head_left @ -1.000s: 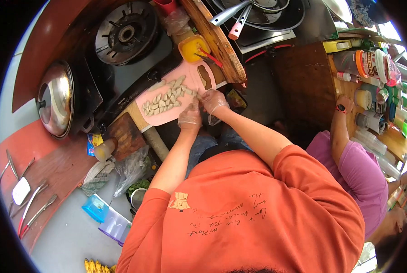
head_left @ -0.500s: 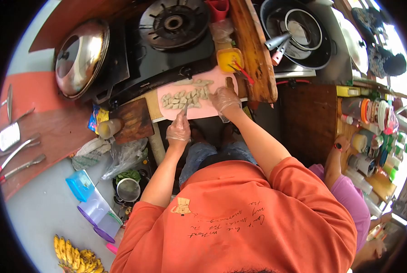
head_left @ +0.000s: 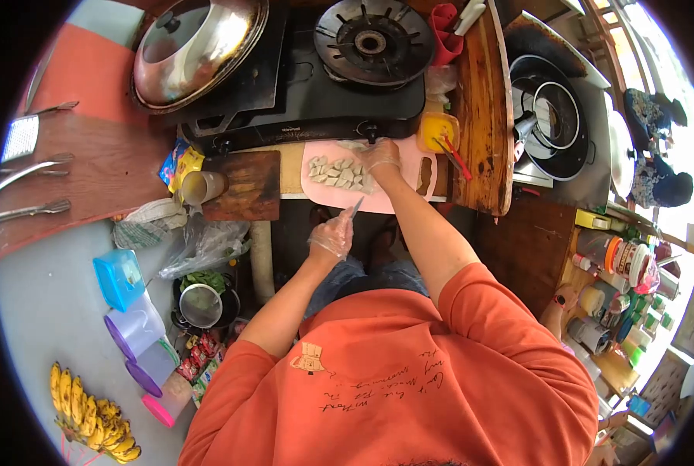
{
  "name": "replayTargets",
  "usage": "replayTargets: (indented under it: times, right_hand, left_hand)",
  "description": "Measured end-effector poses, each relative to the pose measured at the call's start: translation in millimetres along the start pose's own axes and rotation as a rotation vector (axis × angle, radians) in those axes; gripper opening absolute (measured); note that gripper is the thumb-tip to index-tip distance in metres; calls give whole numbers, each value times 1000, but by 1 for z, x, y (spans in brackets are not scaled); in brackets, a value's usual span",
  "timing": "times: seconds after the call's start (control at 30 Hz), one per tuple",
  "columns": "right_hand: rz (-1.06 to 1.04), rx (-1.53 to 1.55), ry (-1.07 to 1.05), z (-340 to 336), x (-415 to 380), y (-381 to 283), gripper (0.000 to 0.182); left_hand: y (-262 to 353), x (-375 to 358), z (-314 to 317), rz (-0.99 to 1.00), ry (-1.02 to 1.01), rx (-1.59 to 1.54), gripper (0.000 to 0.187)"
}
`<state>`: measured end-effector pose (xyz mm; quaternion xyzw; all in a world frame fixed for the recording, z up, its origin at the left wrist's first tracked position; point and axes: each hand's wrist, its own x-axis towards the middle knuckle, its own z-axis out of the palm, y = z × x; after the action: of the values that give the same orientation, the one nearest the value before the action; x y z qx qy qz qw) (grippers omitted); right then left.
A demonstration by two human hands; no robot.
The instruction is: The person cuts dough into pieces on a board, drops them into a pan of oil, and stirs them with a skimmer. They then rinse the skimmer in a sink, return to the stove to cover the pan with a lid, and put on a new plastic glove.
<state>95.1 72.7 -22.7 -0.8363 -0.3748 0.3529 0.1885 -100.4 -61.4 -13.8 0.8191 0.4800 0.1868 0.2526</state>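
Note:
My left hand (head_left: 333, 235), in a clear plastic glove, grips a small knife (head_left: 354, 209). Its blade points up toward the near edge of a pink cutting board (head_left: 316, 193). On the board lie several pale, short-cut pieces (head_left: 338, 172) that look like dough. My right hand (head_left: 381, 158), gloved the same way, is over the board just beyond and right of those pieces. Its fingertips reach toward the far edge and are blurred by the loose plastic, so what they touch is hidden.
Beyond the board stands a black gas stove (head_left: 308, 93) with a large lidded pan (head_left: 199, 54). A yellow tub (head_left: 438, 132) with a red-handled utensil (head_left: 457, 159) sits at the right. Left are a wooden board (head_left: 242, 186) and a glass (head_left: 202, 188). Bananas (head_left: 91, 419) lie lower left.
My left hand has drawn the knife back from among the pieces to the board's near edge. My right hand has shifted to the pieces' far side, over the strips. The view has swung left.

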Motion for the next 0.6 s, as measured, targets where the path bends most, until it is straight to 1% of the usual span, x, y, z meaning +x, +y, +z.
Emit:
replayTargets:
  times: [0.03,0.07,0.1,0.13,0.17,0.2,0.23,0.27,0.3,0.33,0.4,0.43,0.47,0.5,0.53,0.57,0.6]
  right_hand:
    - [-5,-9,-4,-4,-1,-1,51]
    - [29,-9,-73,-8,-2,-2,48]
    - [64,-9,-142,-13,-4,-4,45]
    - [62,-18,-142,-9,1,3,45]
    - [-7,-36,-140,-5,6,11,46]
    - [-73,-53,-137,-5,10,18,47]
    - [-72,-62,-135,-11,6,22,47]
    - [-38,57,-114,-18,-2,30,44]
    - [-2,178,-93,-25,-12,37,40]
    - [4,174,-88,-32,-24,46,40]
    - [30,769,-115,-47,-48,64,25]
    - [37,773,-104,-54,-58,76,25]
    - [174,870,-171,-61,-68,89,20]
    - [314,969,-239,-64,-77,99,16]
    - [325,985,-228,-60,-84,107,16]
    - [422,1049,-184,-51,-91,113,15]
    - [519,1113,-140,-42,-95,119,14]
  left_hand:
    - [4,4,1,-9,-64,5,32]
    - [8,8,3,-18,-129,8,33]
    - [12,13,9,-24,-124,2,33]
    - [16,20,17,16,-183,-45,33]
    - [21,28,26,57,-242,-93,34]
    - [25,35,37,56,-238,-102,34]
    - [31,42,47,75,-311,-18,34]
    - [36,49,58,95,-386,67,35]
    - [46,61,58,89,-529,175,37]
    - [45,65,66,94,-533,169,37]
    - [40,73,82,31,-636,247,38]
    - [37,76,84,38,-510,212,42]
    - [34,77,84,51,-520,214,42]
    - [40,82,68,-10,-435,197,44]
    - [46,87,54,-71,-351,182,47]
    - [49,91,45,-56,-367,189,47]
    - [53,95,38,-94,-410,206,50]
